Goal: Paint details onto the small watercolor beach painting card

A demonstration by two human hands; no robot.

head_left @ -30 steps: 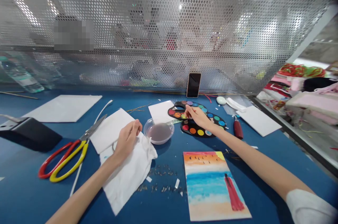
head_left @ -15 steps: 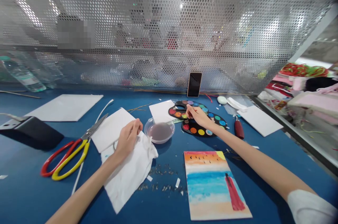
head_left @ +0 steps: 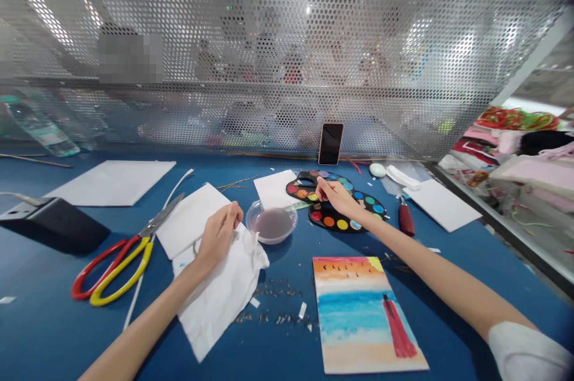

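Left hand (head_left: 217, 236) on cloth (head_left: 219, 303), right (head_left: 336, 198) over palette (head_left: 335, 226)

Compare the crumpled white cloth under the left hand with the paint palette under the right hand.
The crumpled white cloth is soft and wrinkled, while the paint palette looks rigid and flat. The cloth is plain white; the palette is black with round pans of many colours. The cloth lies in an irregular heap; the palette has a neat, curved outline. Both lie on the blue table.
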